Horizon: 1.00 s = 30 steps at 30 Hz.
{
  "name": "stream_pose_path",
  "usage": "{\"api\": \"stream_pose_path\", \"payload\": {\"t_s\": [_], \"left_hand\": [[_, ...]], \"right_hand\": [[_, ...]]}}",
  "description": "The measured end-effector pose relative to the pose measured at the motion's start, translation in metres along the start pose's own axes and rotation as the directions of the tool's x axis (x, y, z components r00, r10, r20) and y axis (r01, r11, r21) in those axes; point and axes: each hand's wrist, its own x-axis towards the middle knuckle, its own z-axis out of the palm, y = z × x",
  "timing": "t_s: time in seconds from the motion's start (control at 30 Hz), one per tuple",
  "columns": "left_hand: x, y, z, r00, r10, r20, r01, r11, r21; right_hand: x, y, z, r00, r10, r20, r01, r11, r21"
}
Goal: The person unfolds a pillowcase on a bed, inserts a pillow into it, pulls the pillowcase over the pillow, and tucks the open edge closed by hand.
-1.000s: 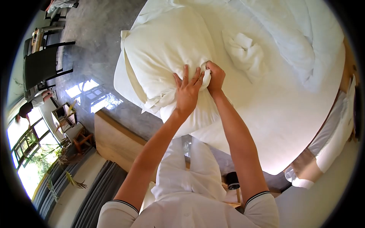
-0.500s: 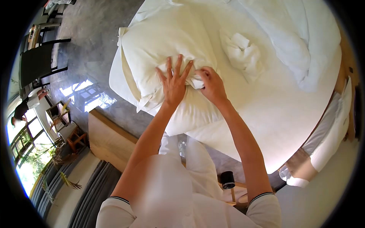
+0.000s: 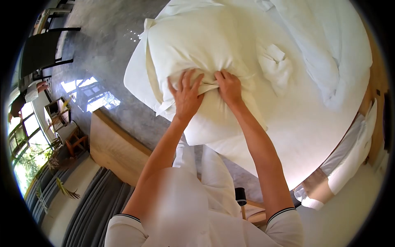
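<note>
A white pillow in a pillowcase [image 3: 185, 45] lies on the bed's near left part, its loose cloth gathered into creases toward me. My left hand [image 3: 187, 99] rests on it with fingers apart and bent, the tips pressing into the cloth. Just to its right, my right hand [image 3: 229, 88] has its fingers closed on a fold of the pillowcase; the fingertips are partly hidden. A strip of the case's edge stretches between both hands. Beneath the near end of the pillowcase, a plump white part hangs toward the bed's edge.
A crumpled white cloth [image 3: 275, 68] lies right of the pillow on the white bed [image 3: 300, 131]. Behind it is a bunched duvet [image 3: 325, 53]. A wooden panel [image 3: 115, 148] stands at left, near grey curtains [image 3: 96, 201] and a dark chair [image 3: 39, 53]. At right is a plastic-wrapped item [image 3: 349, 156].
My left hand's fingers have gone from stretched flat to bent into the cloth. My right hand has shifted slightly, still gripping the pillowcase. The view has turned a little.
</note>
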Motion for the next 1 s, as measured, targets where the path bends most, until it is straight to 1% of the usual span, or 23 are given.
{"api": "stream_pose_path", "payload": {"t_s": [0.03, 0.07, 0.13, 0.17, 0.2, 0.27, 0.3, 0.33, 0.4, 0.47, 0.53, 0.57, 0.6, 0.67, 0.7, 0.73, 0.77, 0.8, 0.83, 0.87, 0.93, 0.97, 1.0], "left_hand": [[-0.005, -0.015, -0.008, 0.996, -0.075, 0.046, 0.076, 0.997, -0.006], [-0.008, -0.025, -0.014, 0.995, -0.086, 0.046, 0.086, 0.996, -0.005], [-0.012, -0.035, -0.026, 0.976, -0.184, 0.113, 0.178, 0.982, 0.056], [-0.016, -0.047, -0.013, 0.993, -0.099, 0.063, 0.102, 0.994, -0.045], [-0.018, -0.055, 0.0, 0.993, -0.107, 0.057, 0.11, 0.993, -0.051], [-0.018, -0.062, 0.019, 0.999, -0.048, -0.004, 0.048, 0.993, -0.11], [-0.014, -0.057, 0.019, 0.996, -0.057, -0.067, 0.048, 0.99, -0.131], [-0.012, -0.058, 0.021, 0.995, -0.068, -0.073, 0.057, 0.989, -0.136], [-0.003, -0.062, 0.025, 1.0, -0.019, -0.009, 0.017, 0.99, -0.141], [0.009, -0.062, 0.023, 0.999, -0.024, -0.041, 0.018, 0.988, -0.152], [0.017, -0.067, 0.027, 0.996, 0.027, -0.087, -0.045, 0.974, -0.222], [0.018, -0.069, 0.028, 0.998, 0.015, -0.067, -0.029, 0.977, -0.212], [0.015, -0.069, 0.027, 0.998, 0.012, -0.068, -0.027, 0.977, -0.211], [0.005, -0.067, 0.021, 0.991, 0.053, -0.122, -0.069, 0.989, -0.131], [-0.006, -0.068, 0.025, 0.994, 0.043, -0.098, -0.055, 0.99, -0.127], [-0.013, -0.07, 0.021, 0.994, 0.041, -0.101, -0.053, 0.991, -0.125], [-0.02, -0.071, 0.018, 0.989, 0.033, -0.146, -0.048, 0.994, -0.098], [-0.028, -0.073, 0.017, 0.982, 0.028, -0.188, -0.042, 0.997, -0.072], [-0.034, -0.079, 0.016, 0.994, -0.018, -0.103, 0.013, 0.998, -0.055], [-0.036, -0.08, 0.018, 0.995, -0.023, -0.1, 0.017, 0.998, -0.058], [-0.032, -0.082, 0.015, 0.966, -0.256, -0.049, 0.245, 0.957, -0.157], [-0.028, -0.086, 0.017, 0.972, -0.228, 0.054, 0.233, 0.966, -0.111], [-0.025, -0.088, 0.02, 0.971, -0.234, 0.051, 0.239, 0.964, -0.114]], "right_hand": [[0.001, 0.0, 0.002, 1.0, 0.007, 0.008, -0.007, 1.0, -0.023], [0.002, 0.0, 0.006, 1.0, 0.0, 0.016, 0.0, 1.0, -0.019], [0.004, 0.002, 0.01, 1.0, 0.004, -0.003, -0.004, 0.999, -0.039], [0.002, 0.001, 0.011, 0.996, 0.043, 0.079, -0.04, 0.998, -0.044], [0.002, -0.004, 0.008, 0.996, 0.034, 0.083, -0.03, 0.998, -0.049], [0.0, -0.016, -0.004, 0.998, -0.043, 0.052, 0.049, 0.991, -0.125], [0.003, -0.023, -0.009, 0.997, -0.055, 0.058, 0.062, 0.99, -0.129], [0.004, -0.029, -0.014, 0.996, -0.083, 0.033, 0.086, 0.989, -0.12], [0.011, -0.048, -0.028, 0.993, -0.118, 0.014, 0.118, 0.986, -0.114], [0.025, -0.075, -0.043, 0.976, -0.203, 0.074, 0.207, 0.977, -0.051], [0.029, -0.079, -0.031, 0.978, -0.186, 0.1, 0.195, 0.976, -0.097], [0.032, -0.078, -0.024, 0.98, -0.16, 0.117, 0.176, 0.974, -0.143], [0.032, -0.074, -0.014, 0.98, -0.162, 0.118, 0.178, 0.974, -0.142], [0.028, -0.065, 0.011, 0.967, -0.152, 0.206, 0.2, 0.95, -0.239], [0.028, -0.062, 0.02, 0.967, -0.155, 0.204, 0.203, 0.95, -0.238], [0.029, -0.061, 0.027, 0.969, -0.188, 0.161, 0.223, 0.946, -0.237], [0.029, -0.06, 0.034, 0.968, -0.22, 0.121, 0.243, 0.941, -0.235], [0.032, -0.06, 0.036, 0.967, -0.221, 0.124, 0.245, 0.941, -0.233], [0.037, -0.059, 0.038, 0.974, -0.205, 0.101, 0.221, 0.959, -0.179], [0.04, -0.057, 0.04, 0.979, -0.186, 0.08, 0.195, 0.973, -0.124], [0.045, -0.055, 0.042, 0.98, -0.192, 0.058, 0.198, 0.97, -0.139], [0.046, -0.055, 0.043, 0.982, -0.174, 0.075, 0.184, 0.972, -0.149], [0.049, -0.056, 0.042, 0.983, -0.16, 0.092, 0.173, 0.972, -0.158]]}}
